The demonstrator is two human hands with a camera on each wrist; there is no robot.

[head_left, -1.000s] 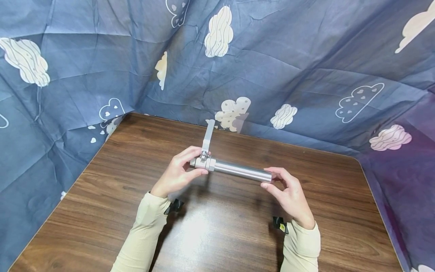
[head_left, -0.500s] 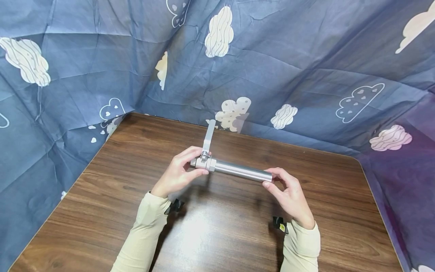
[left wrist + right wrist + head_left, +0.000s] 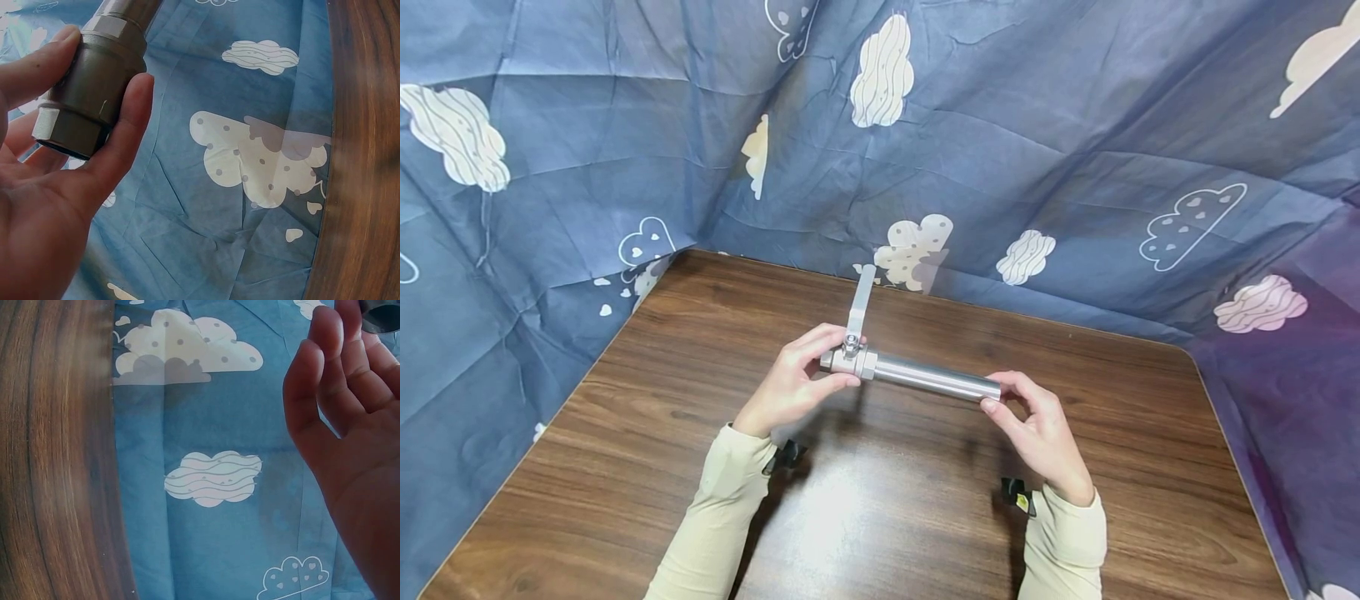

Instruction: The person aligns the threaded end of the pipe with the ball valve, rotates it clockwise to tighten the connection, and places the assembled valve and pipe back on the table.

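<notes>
A silver ball valve (image 3: 848, 358) with a long flat lever (image 3: 861, 302) joins a shiny metal pipe (image 3: 936, 377) that runs to the right. My left hand (image 3: 792, 381) grips the valve body between thumb and fingers. In the left wrist view its hex end (image 3: 70, 132) faces down between the fingers. At the pipe's far right end, my right hand (image 3: 1036, 429) holds the tube with its thumb below and fingers behind. The right wrist view catches only the pipe's open end (image 3: 381, 317) at the top corner. The lever points away, crosswise to the pipe.
Beneath the hands lies a brown wood-grain table (image 3: 895, 517). Blue cloth (image 3: 1000, 142) with printed clouds hangs behind and on both sides of it. Each wrist wears a small black camera mount, the left mount (image 3: 786, 456) and the right mount (image 3: 1017, 495).
My right thumb has slid very slightly to the right along the pipe's end. The valve, lever and left hand stay practically where they were.
</notes>
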